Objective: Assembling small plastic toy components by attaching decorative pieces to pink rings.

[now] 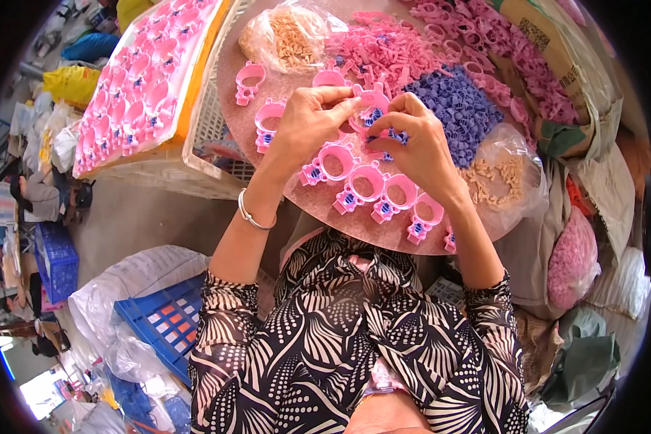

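Observation:
My left hand (312, 121) pinches the left side of a pink plastic ring piece (377, 95) between thumb and forefinger, above the round table (307, 189). The piece has a blue striped insert (372, 114) below its ring. At its right side, my right hand (421, 136) is closed with bent fingers; whatever small part sits in its fingertips is hidden. Similar ring pieces with blue inserts, among them one ring piece (367, 182), curve along the near table edge. Another ring piece (270, 116) stands left of my left hand.
Beyond my hands lie heaps of pink parts (390, 50) and blue parts (452, 105). Bags of beige pegs (286, 36) and beige parts (495, 181) flank them. A tray of ring pieces (141, 87) rests on a crate (202, 155) at left; sacks (593, 145) hang at right.

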`<state>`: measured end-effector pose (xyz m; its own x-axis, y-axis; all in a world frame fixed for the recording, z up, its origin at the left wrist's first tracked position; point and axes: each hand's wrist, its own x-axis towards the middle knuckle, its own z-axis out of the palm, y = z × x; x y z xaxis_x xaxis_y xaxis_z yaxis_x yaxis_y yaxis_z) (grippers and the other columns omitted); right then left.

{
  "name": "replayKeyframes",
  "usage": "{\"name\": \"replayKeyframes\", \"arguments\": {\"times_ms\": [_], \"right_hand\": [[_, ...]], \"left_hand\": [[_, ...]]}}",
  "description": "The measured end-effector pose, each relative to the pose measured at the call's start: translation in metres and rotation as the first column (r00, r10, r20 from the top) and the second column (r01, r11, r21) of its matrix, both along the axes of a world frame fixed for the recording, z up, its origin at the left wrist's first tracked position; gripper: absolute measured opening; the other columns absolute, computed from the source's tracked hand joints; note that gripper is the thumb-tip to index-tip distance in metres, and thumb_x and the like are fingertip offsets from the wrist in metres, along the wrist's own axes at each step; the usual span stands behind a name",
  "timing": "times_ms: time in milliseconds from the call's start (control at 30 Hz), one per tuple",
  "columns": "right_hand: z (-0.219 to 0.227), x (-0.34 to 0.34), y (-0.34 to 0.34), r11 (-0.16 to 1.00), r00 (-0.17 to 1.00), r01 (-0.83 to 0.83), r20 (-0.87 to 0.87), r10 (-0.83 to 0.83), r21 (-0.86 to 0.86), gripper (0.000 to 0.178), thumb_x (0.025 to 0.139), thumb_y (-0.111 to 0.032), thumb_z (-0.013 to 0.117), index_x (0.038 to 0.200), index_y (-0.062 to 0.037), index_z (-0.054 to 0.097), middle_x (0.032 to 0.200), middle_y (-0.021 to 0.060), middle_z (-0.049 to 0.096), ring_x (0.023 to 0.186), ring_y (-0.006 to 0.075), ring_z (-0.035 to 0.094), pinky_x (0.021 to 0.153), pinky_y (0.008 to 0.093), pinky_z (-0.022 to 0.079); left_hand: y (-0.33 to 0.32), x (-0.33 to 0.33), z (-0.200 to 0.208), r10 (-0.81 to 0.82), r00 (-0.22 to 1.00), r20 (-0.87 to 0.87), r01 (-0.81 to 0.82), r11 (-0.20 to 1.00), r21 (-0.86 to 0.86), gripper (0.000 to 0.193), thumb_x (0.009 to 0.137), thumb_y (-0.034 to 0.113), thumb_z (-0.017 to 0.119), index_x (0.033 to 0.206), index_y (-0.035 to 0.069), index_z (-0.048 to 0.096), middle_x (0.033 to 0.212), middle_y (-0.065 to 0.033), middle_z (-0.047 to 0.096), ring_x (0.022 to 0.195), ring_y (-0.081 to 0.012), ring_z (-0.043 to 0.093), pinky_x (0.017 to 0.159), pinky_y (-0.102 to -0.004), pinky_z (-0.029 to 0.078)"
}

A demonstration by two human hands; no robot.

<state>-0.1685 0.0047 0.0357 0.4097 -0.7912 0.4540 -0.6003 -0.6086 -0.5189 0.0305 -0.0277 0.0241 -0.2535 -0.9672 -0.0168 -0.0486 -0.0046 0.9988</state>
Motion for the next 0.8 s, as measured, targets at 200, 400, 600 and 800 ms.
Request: {"name": "replayKeyframes", "arguments": {"times_ms": [200,400,600,800], "right_hand": [[0.007,0.004,-0.016,0.885,0.914,0.086,0.316,-0.253,0.458,0.051,0.081,-0.008,0.077,0.129,-0.0088,0.058,0.11,0.0066,0.059,0.094,0.0132,0.06,0.079,0.0276,0.053],[-0.006,0.021,-0.032,0.747,0.901,-0.093,0.374,-0.217,0.658,0.074,0.085,-0.007,0.072,0.147,-0.0115,0.032,0.116,0.0118,0.058,0.099,0.0159,0.062,0.081,0.0287,0.054],[0.003,0.028,-0.067,0.741,0.788,-0.147,0.53,-0.313,0.655,0.076,0.085,-0.013,0.073,0.148,-0.0085,0.031,0.12,0.014,0.058,0.097,0.0189,0.063,0.08,0.0298,0.054],[-0.041,0.0,-0.094,0.944,0.984,0.175,-0.042,-0.171,0.28,0.015,0.081,-0.008,0.07,0.093,-0.0002,0.072,0.085,0.0151,0.07,0.081,0.0241,0.069,0.075,0.0344,0.053]], "left_hand": [[-0.012,0.01,-0.001,0.053,0.998,0.029,-0.05,0.996,-0.073,0.024,0.092,0.013,0.066,0.11,-0.003,0.069,0.086,-0.0046,0.071,0.069,-0.0082,0.065,0.061,-0.0231,0.054],[-0.027,0.016,-0.009,0.079,0.997,-0.001,-0.078,0.987,-0.141,0.024,0.092,0.015,0.067,0.108,-0.003,0.07,0.084,-0.0041,0.071,0.069,-0.0068,0.064,0.061,-0.0232,0.052],[-0.071,0.048,0.005,0.179,0.945,0.275,-0.126,0.972,-0.199,0.025,0.092,0.014,0.067,0.11,-0.004,0.07,0.09,-0.0077,0.072,0.073,-0.0129,0.068,0.067,-0.0267,0.059],[-0.122,0.074,-0.016,0.293,0.823,0.487,-0.225,0.955,-0.194,0.022,0.089,0.017,0.069,0.098,-0.004,0.071,0.085,-0.0099,0.072,0.069,-0.0155,0.069,0.064,-0.0286,0.058]]}}
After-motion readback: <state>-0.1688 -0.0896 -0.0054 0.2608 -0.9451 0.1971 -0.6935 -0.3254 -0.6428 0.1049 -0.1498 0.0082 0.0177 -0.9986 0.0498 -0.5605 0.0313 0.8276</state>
